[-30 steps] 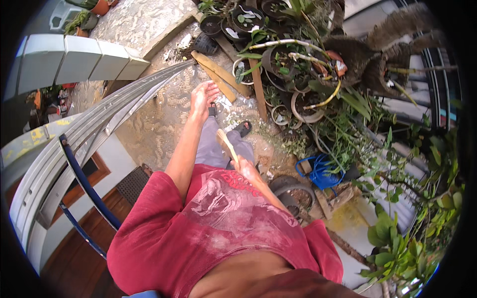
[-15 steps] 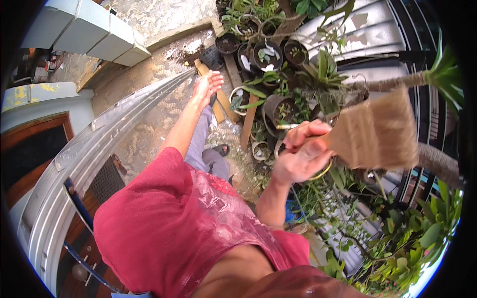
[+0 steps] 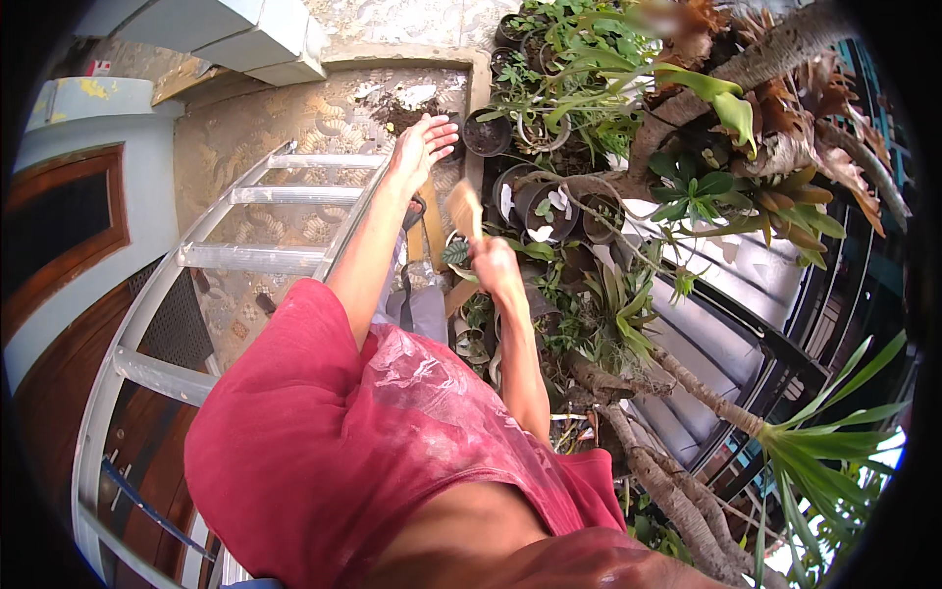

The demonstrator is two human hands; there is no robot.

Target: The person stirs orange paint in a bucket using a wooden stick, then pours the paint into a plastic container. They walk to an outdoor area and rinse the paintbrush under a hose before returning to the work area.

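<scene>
- Head view: red shirt (image 3: 324, 442) fills the lower middle, person standing high on a metal ladder (image 3: 196, 265) that runs down along the left.
- Right hand (image 3: 494, 263) closed in a fist round the lower end of a flat tan piece, wood or card (image 3: 464, 209); can't tell which. Piece sticks up, tilted, above the potted plants.
- Left hand (image 3: 420, 147) further out, open, fingers spread, holding nothing; sits just past the ladder's right rail, over the patterned paving (image 3: 294, 118).
- Dark round pots (image 3: 535, 196) clustered just right of both hands, near the paving's right edge.
- Tree trunk (image 3: 746, 69) with ferns at far upper right.
</scene>
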